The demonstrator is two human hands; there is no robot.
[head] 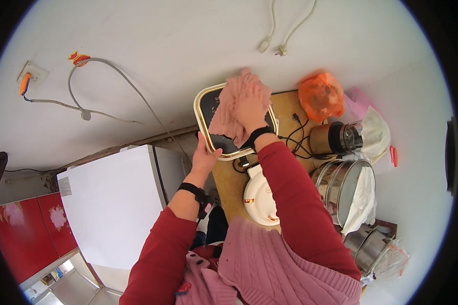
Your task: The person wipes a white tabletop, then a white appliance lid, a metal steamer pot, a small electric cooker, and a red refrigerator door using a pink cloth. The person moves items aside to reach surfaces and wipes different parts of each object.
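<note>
A rectangular kitchen appliance or lid (229,148) with a dark panel, gold trim and a white rim lies before me at the wall end of the table. My left hand (203,160) grips its near left corner, thumb over the rim. On the dark panel my right hand (250,108) presses a ribbed pink cloth (227,110), which hides much of the surface. Small light specks show on the panel left of the cloth. Nearer to me stands a round white electric appliance (257,198) with gold-coloured details, partly covered by my right sleeve.
Black cables (299,143) lie right of the panel. An orange plastic bag (320,97), a cloth-topped blender (339,137) and stacked steel steamer pots (328,187) line the right side. A white cabinet-like appliance (114,206) stands left of the wooden table (227,190). Plugs (265,45) hang on the wall.
</note>
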